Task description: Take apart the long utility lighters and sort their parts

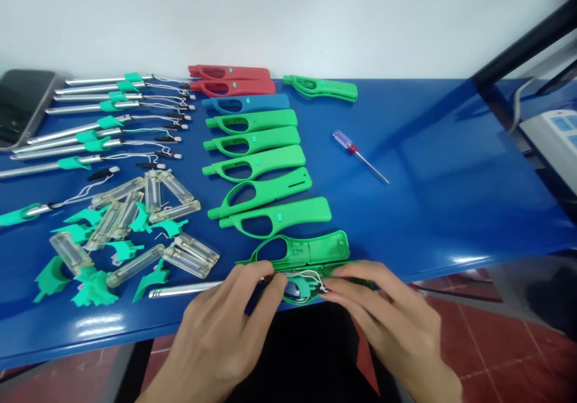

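Note:
At the table's front edge, my left hand is closed around the front end of an open green lighter casing half. A metal lighter tube sticks out to the left from under its fingers. My right hand grips the back part of the same casing, its fingertips at white wires and a small dark part mostly hidden by them. Between the hands a teal trigger sits in the casing. Just behind lies another green casing half, hollow side up.
Red casings, a blue casing and several green casings form a column. Wired metal tubes, clear fuel tanks and loose teal triggers lie left. A screwdriver lies right; a phone far left.

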Available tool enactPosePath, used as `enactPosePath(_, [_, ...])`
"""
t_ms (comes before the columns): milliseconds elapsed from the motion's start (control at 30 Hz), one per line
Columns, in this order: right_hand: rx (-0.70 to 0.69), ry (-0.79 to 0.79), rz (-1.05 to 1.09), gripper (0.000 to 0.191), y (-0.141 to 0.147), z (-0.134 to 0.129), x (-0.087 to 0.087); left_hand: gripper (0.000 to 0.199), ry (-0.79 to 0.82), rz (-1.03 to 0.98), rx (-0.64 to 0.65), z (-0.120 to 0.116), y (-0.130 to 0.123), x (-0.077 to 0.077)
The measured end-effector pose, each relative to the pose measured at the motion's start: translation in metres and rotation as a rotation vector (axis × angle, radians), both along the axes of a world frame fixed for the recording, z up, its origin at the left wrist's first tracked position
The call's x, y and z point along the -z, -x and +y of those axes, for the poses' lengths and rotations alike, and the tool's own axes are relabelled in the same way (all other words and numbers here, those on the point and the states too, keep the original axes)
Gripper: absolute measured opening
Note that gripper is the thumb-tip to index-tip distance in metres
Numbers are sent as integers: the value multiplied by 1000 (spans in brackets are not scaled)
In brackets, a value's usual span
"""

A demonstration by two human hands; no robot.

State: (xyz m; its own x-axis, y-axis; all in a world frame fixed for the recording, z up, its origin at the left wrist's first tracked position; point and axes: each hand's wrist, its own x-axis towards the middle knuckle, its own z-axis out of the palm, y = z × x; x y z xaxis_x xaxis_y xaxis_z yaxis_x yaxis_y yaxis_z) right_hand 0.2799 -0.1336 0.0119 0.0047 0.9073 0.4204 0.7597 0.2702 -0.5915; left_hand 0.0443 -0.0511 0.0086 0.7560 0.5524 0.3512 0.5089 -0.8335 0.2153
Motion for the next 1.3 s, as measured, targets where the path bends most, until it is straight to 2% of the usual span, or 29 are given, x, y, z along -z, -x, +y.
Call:
enactPosePath(233, [-22, -14, 79, 21, 0, 1, 6, 27, -22, -1, 14, 5, -6, -3])
enactPosePath(467, [-30, -44, 128, 26, -1, -1, 14, 38, -3, -19, 20, 2, -5, -2])
enactPosePath(667, [-66, -57, 122, 27, -4, -3, 16, 38, 0, -4, 6, 1, -6, -3])
enactPosePath(900, [-80, -71, 135, 21, -4, -4, 20, 37, -11, 2, 5, 2, -8, -3])
enactPosePath(1300, [-98, -70, 85, 13, -7, -2, 13, 35, -39, 11, -7, 4, -11, -4])
